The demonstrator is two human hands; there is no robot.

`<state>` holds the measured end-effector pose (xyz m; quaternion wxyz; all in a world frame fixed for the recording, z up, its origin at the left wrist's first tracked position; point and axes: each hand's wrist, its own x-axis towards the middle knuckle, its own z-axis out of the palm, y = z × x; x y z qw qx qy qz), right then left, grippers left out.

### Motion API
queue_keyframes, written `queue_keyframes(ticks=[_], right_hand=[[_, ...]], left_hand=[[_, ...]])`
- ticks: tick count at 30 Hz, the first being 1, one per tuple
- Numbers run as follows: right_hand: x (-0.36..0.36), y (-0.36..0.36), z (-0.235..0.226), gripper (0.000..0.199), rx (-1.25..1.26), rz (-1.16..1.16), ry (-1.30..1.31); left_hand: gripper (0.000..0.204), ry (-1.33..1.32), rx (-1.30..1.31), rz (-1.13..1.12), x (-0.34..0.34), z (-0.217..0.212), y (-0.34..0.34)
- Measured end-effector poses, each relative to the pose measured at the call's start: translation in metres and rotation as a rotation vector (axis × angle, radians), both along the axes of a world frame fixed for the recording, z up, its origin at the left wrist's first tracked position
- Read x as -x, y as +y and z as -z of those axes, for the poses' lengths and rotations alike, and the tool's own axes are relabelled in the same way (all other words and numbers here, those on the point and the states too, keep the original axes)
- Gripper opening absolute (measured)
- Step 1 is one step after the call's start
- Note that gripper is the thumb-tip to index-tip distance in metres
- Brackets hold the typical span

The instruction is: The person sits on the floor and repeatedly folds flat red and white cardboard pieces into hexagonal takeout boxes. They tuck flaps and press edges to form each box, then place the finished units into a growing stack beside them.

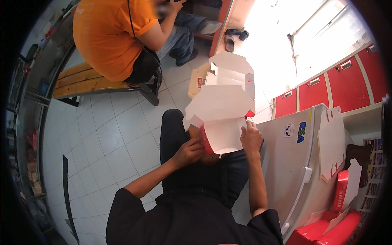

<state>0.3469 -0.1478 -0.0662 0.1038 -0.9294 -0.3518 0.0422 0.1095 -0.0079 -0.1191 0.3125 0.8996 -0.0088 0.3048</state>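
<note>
I hold a flat-cut cardboard box (222,118), white inside and red outside, partly folded above my lap. My left hand (188,152) grips its lower left edge from underneath. My right hand (250,136) pinches the right side flap near a red corner tab. The box's large lid flap stands open, pointing away from me. My dark trousers show below the box.
A white chest freezer (286,163) stands at my right, with unfolded box blanks (331,141) and red folded boxes (326,230) on it. More open boxes (228,71) lie on the tiled floor ahead. A person in an orange shirt (110,32) sits on a wooden bench (81,81). Red lockers (339,81) line the right wall.
</note>
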Motion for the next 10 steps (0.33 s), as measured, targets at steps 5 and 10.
queue_keyframes(ticks=[5,10], right_hand=[[-0.002,-0.004,0.005,0.038,-0.022,-0.015,0.021],[-0.002,-0.001,0.012,0.046,0.051,-0.05,0.136]], left_hand=[[0.017,0.026,0.097,0.005,0.003,-0.013,0.007],[0.016,0.173,0.108,0.111,0.008,0.007,0.021]])
